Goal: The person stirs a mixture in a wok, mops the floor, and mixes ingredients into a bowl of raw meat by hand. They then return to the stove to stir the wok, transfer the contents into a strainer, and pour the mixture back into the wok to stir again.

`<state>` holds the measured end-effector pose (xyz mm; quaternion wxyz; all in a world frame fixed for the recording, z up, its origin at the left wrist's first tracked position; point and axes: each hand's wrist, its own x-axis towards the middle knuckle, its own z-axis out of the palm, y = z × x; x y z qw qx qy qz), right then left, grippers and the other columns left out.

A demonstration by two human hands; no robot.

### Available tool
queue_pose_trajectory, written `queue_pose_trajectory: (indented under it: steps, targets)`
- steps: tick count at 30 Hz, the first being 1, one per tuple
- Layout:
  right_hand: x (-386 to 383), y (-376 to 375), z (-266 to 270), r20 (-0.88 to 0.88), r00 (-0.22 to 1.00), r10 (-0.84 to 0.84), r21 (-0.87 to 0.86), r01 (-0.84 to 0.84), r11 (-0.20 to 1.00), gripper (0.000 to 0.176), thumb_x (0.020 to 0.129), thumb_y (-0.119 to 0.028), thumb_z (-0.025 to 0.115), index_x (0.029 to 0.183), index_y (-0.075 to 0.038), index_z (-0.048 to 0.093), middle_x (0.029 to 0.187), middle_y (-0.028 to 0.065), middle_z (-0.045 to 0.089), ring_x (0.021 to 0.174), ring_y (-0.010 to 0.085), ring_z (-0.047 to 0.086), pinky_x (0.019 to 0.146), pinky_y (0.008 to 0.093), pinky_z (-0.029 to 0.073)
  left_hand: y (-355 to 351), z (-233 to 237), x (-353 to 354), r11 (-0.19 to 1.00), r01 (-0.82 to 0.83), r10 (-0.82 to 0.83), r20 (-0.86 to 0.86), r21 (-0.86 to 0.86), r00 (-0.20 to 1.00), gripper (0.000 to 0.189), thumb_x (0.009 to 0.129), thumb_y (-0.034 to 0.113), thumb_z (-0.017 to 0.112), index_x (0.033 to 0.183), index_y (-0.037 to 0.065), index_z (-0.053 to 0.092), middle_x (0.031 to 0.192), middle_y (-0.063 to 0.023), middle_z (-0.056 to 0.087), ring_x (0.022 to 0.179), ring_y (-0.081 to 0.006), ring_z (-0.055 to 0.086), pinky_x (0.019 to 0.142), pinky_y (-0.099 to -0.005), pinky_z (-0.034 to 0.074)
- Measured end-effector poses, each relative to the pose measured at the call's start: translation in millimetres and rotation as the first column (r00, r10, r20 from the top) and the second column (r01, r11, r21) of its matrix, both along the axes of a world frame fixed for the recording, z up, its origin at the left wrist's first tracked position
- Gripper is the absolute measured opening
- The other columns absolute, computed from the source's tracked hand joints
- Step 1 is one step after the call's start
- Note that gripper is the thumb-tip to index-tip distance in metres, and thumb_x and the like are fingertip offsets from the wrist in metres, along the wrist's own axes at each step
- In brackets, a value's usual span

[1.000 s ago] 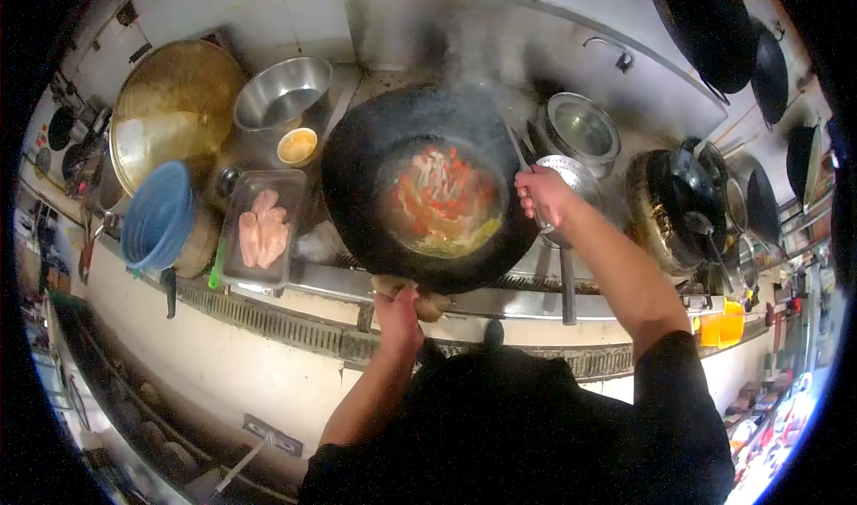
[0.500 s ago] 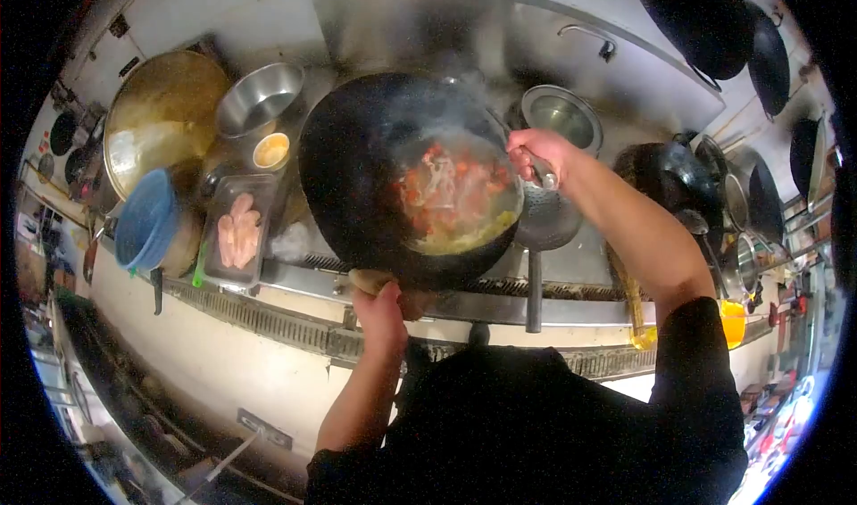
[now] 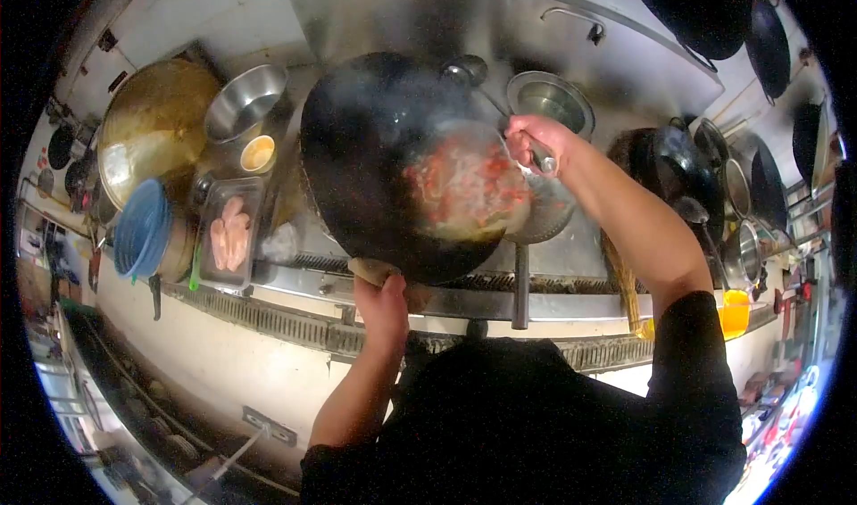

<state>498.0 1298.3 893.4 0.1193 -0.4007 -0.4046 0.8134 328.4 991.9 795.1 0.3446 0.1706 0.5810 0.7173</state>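
A large black wok is tilted over the stove, its inside facing me. Steaming chopped red and pale yellow food lies toward its right side. At the near rim, my left hand is closed on the wok through a beige pad, probably a folded cloth. My right hand is wrapped around the handle of a metal ladle, whose bowl is up near the wok's far right edge. Below that hand, a perforated strainer rests beside the wok, its handle pointing toward me.
To the left are a clear tray of raw pale meat, a blue basket, a small orange-filled cup and a steel bowl. A lidded-looking round pot stands behind my right hand. Dark woks hang at right.
The food has shifted up and right within the wok, blurred by motion. The ladle's bowl now shows clearly at the far edge. Both hands keep their hold, and the view has shifted slightly.
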Motion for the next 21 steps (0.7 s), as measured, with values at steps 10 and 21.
queue_pose_trajectory:
  steps: [10, 21]
  targets:
    - [13, 10, 2, -0.037, 0.997, -0.067, -0.066, 0.064, 0.996, 0.026, 0.080, -0.014, 0.048, 0.055, -0.013, 0.041, 0.047, -0.0012, 0.043, 0.039, 0.0107, 0.043, 0.036, 0.0237, 0.037, 15, 1, 8, 1.000, -0.019, 0.019, -0.112, 0.008, 0.994, 0.027, 0.072, 0.002, 0.052, 0.099, 0.000, 0.049, 0.085, -0.0068, 0.055, 0.072, -0.0151, 0.051, 0.065, -0.0272, 0.044]
    - [18, 7, 17, -0.050, 0.993, -0.110, -0.015, 0.109, 0.994, 0.029, 0.081, -0.013, 0.048, 0.053, -0.013, 0.039, 0.047, -0.0025, 0.041, 0.038, 0.0079, 0.041, 0.034, 0.0196, 0.038, 32, -6, 13, 0.999, -0.024, 0.029, -0.212, 0.027, 0.977, 0.026, 0.072, 0.002, 0.058, 0.097, 0.001, 0.050, 0.085, -0.0073, 0.056, 0.075, -0.0171, 0.054, 0.070, -0.0295, 0.045]
